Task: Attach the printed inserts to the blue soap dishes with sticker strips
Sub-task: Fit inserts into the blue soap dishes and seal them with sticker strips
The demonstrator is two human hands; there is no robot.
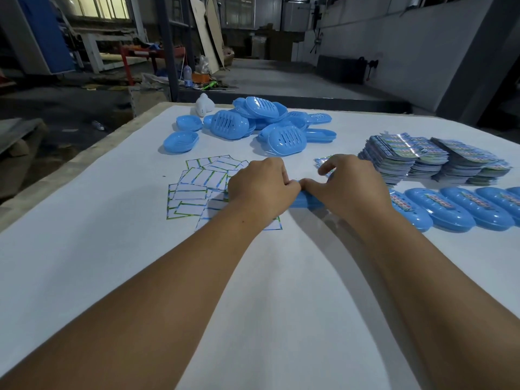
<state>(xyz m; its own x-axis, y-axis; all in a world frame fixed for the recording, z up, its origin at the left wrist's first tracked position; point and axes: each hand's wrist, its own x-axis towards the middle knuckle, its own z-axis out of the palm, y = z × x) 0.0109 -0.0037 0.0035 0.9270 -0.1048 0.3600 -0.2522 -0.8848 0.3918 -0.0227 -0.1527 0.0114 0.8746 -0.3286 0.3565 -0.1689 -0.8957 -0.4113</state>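
Soap dish (305, 199), left hand (260, 185), right hand (353, 182) gripping

Both hands meet over a blue soap dish (305, 199) on the white table (84, 263). Left hand (260, 185) and right hand (350, 182) press it, thumbs touching.

white table (84, 249) | blue soap dishes (253, 119) | sticker sheets (202, 187) | insert stacks (433, 159) | finished dishes (464, 209)

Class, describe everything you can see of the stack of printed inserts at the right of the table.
The stack of glossy printed inserts is several uneven piles side by side, their colourful top sheets catching light, edges fanned and ragged. It rests on the white table cover, behind the row of blue plastic soap dishes. Neither hand touches it.
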